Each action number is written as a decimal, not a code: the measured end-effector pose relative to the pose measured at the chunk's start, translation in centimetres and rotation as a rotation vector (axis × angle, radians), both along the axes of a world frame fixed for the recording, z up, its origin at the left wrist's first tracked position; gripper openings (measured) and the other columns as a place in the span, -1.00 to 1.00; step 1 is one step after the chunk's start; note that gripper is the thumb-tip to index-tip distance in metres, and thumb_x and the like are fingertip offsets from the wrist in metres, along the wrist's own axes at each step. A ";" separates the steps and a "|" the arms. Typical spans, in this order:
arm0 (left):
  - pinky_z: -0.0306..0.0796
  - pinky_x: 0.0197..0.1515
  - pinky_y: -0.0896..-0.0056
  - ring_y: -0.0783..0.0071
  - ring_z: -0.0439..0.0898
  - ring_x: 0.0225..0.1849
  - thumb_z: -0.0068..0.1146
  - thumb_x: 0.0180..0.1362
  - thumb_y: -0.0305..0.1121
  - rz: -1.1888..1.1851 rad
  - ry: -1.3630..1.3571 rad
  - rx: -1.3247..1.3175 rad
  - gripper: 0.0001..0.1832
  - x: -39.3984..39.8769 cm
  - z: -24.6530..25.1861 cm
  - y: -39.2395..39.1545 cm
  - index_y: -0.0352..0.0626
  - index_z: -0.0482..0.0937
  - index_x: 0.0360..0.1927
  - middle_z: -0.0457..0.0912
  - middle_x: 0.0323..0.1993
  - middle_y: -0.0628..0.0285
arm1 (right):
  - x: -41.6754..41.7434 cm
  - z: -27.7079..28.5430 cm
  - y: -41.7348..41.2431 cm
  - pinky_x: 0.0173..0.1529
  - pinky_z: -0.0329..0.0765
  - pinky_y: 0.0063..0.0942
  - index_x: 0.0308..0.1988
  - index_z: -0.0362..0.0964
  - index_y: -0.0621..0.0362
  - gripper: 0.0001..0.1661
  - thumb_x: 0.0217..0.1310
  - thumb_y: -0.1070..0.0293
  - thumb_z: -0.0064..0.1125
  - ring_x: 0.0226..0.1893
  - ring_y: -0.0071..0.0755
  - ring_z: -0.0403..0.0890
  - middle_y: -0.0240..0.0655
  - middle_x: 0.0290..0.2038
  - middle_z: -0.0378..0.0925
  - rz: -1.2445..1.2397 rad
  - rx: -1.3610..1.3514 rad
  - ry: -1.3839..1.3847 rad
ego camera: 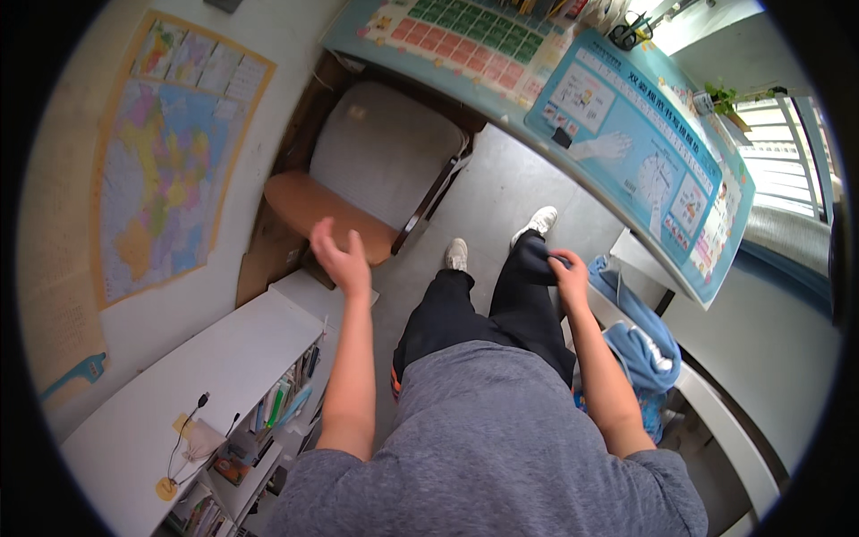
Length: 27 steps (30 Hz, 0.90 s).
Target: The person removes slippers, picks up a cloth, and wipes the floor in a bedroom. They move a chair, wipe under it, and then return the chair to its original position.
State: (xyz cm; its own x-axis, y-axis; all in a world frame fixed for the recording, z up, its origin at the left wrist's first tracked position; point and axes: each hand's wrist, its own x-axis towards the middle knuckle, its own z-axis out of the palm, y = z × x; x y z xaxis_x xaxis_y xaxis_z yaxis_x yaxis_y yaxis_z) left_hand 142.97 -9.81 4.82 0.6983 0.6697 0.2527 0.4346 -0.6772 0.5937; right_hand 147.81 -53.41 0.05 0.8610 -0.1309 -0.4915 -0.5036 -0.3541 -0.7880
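My left hand (341,258) is empty, its fingers spread, over the near side of a chair. That chair has a brown wooden backrest (322,208) and a grey cushioned seat (382,151). Between the thumb and fingers of my right hand (570,272) is a dark, soft-looking item (535,263), perhaps a cloth or pouch. It hangs in front of my black trousers (456,312), so its outline is hard to make out. Beyond the right hand, a desk (557,158) carries a blue writing mat (621,141) with a small black object (562,137) on it.
To the left stands a low white bookshelf (221,356) with a cable (180,440) and a small pouch (201,441) on top. A map (168,174) hangs on the wall. Blue clothing (641,346) drapes over white furniture at right. Grey floor (500,181) lies between chair and desk.
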 end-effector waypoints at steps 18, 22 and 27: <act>0.51 0.12 0.19 0.33 0.58 0.08 0.11 0.41 -0.09 0.697 -0.309 -1.568 -0.49 -10.2 -18.1 -1.1 -0.17 0.39 0.28 0.54 0.20 0.09 | -12.4 -1.6 5.1 -0.23 0.40 -0.64 -0.13 0.67 0.21 -0.79 0.33 0.33 0.27 -0.31 -0.69 0.51 -0.51 -0.32 0.63 -0.283 0.183 0.135; 0.58 -0.01 0.33 0.45 0.66 -0.13 0.12 0.41 -0.11 0.237 0.321 -1.721 -0.59 -12.6 -19.5 -11.7 -0.16 0.52 0.17 0.68 0.00 0.21 | -12.4 -4.0 0.8 -0.38 0.29 -0.62 -0.08 0.69 0.11 -0.79 0.28 0.39 0.29 -0.48 -0.75 0.32 -0.63 -0.49 0.42 -0.150 0.046 0.112; 0.51 0.11 0.30 0.39 0.65 0.03 0.04 0.43 0.05 -0.195 0.720 -1.725 -0.46 -10.0 -18.6 -24.0 -0.18 0.49 0.24 0.65 0.13 0.15 | -13.9 -9.3 -2.4 -0.35 0.35 -0.58 0.00 0.64 0.08 -0.62 0.13 0.47 0.36 -0.48 -0.66 0.36 -0.53 -0.49 0.43 0.015 0.001 0.066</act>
State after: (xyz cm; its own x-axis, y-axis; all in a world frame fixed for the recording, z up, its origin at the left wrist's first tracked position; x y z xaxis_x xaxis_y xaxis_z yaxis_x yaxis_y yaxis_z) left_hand 132.95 -33.85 -13.79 0.4380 -0.2562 -0.8617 0.8791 0.3226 0.3509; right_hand 133.92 -55.82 -9.30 0.8283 -0.1180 -0.5477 -0.5496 -0.3608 -0.7535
